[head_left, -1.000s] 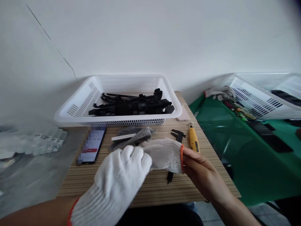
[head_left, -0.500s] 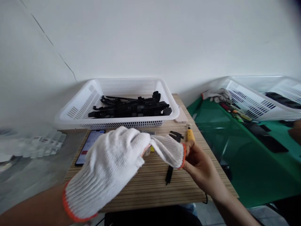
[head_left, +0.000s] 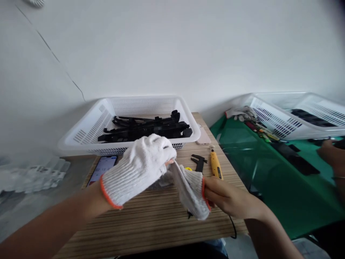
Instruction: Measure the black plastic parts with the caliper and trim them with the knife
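Note:
A white knit work glove with an orange cuff covers my left hand. Its fingers are closed on the finger end of a second white glove, which hangs stretched between both hands. My bare right hand grips that glove by its orange-edged cuff. Behind the loose glove lie a black caliper, partly covered, and a yellow rotary tool. Something clear, like a plastic bag, shows beneath my left hand, with a bit of yellow beside the glove.
A white plastic basket of long black parts stands at the back of the wooden table. Phones lie left and right of it. On the green table are tools, gloves and another basket; a co-worker's hand shows there.
My left hand has moved right and slightly up. The held glove has swung lower and opened out, with my right hand still on its cuff. The view has shifted a little.

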The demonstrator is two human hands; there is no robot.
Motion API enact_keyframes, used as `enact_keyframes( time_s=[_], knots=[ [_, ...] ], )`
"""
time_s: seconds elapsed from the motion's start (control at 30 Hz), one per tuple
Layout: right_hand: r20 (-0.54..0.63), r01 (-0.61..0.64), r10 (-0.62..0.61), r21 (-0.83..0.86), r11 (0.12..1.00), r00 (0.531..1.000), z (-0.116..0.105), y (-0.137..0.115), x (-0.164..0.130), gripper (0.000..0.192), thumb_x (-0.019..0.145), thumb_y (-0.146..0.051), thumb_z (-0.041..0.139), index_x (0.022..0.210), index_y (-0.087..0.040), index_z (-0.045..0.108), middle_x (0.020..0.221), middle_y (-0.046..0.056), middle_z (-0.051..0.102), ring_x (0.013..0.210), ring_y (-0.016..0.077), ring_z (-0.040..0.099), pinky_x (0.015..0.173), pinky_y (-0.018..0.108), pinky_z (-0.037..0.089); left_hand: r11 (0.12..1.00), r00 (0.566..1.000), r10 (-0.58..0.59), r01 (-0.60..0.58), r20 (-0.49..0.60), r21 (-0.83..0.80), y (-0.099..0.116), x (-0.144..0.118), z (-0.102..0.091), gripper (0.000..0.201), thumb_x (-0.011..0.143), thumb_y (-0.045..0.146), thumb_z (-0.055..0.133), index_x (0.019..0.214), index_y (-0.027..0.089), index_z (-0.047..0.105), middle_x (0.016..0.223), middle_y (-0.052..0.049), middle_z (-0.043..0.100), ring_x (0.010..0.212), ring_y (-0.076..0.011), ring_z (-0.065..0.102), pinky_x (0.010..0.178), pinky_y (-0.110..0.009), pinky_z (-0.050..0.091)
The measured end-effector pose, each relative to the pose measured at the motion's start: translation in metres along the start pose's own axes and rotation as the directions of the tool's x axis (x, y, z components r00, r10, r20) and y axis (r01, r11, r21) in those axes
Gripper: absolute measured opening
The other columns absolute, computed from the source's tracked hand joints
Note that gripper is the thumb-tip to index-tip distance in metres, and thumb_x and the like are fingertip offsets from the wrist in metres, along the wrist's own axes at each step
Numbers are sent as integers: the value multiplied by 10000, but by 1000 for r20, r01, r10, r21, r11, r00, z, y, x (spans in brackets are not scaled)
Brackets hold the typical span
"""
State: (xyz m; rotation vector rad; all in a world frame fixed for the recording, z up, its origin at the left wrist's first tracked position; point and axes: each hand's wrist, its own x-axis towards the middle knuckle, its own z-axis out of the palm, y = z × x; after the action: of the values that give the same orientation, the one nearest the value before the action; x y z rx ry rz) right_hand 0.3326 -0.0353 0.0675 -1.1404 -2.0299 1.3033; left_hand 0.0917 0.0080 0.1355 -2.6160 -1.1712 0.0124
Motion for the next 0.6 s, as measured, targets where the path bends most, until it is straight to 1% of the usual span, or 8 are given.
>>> enact_keyframes(
  time_s=[0.1,0.2,0.23,0.3,0.4,0.47,0.53,0.6],
  knots=[
    [69,-85,72,218,972,995,-4,2,7,237,910,-389,598,782,-203,671,587,-27,599,450,101,501,461,216,474,1000,995,-17,15,-94,-14,0,0,2,197,1014,257,508,968,197,690,1026,-65,719,915,-263,667,704,-374,520],
    [-136,-44,95,338,940,986,-5,-1,16,209,748,-368,786,823,-188,710,597,-33,620,480,107,513,539,250,523,994,917,-104,84,-385,-70,12,-7,7,214,1024,299,499,1032,197,687,1136,-95,725,931,-256,679,702,-378,519],
    [-173,-28,96,360,932,980,-4,-3,19,242,702,-358,820,836,-183,720,631,-18,651,523,124,555,588,273,546,994,872,-109,88,-476,-68,20,-10,9,246,1021,355,507,1031,190,689,1106,-105,735,884,-255,682,671,-384,514],
    [-178,-26,102,388,921,979,-1,-6,22,295,651,-354,843,859,-177,732,694,18,698,614,170,628,645,310,567,999,846,7,-33,-533,-40,44,-16,15,342,982,482,525,837,210,675,821,-73,722,661,-236,643,539,-385,459],
    [-224,-78,165,353,932,961,4,-8,19,283,648,-366,799,856,-186,734,713,40,717,677,218,669,653,338,567,998,954,-5,-13,-300,-58,80,-18,25,485,946,587,501,681,216,669,574,-59,642,487,-247,619,400,-374,375],
    [-330,-162,238,243,957,913,6,-4,12,192,660,-344,738,784,-198,720,674,40,707,667,230,667,631,336,550,998,990,-20,11,-142,-65,96,-14,29,583,972,621,421,686,205,712,526,-82,660,442,-264,629,381,-369,372],
    [-400,-299,299,63,952,866,8,5,2,60,644,-273,676,646,-215,662,582,29,666,582,214,627,555,310,498,987,999,-33,32,1,-159,101,-8,31,690,984,664,339,687,193,746,516,-106,673,440,-284,648,369,-379,363],
    [-377,-369,301,-123,921,876,10,15,-7,109,609,-195,629,530,-231,564,492,9,605,478,174,547,477,278,414,974,998,-36,47,53,-221,99,-3,32,776,941,756,319,697,166,759,540,-136,683,465,-301,668,363,-391,362]
  ],
)
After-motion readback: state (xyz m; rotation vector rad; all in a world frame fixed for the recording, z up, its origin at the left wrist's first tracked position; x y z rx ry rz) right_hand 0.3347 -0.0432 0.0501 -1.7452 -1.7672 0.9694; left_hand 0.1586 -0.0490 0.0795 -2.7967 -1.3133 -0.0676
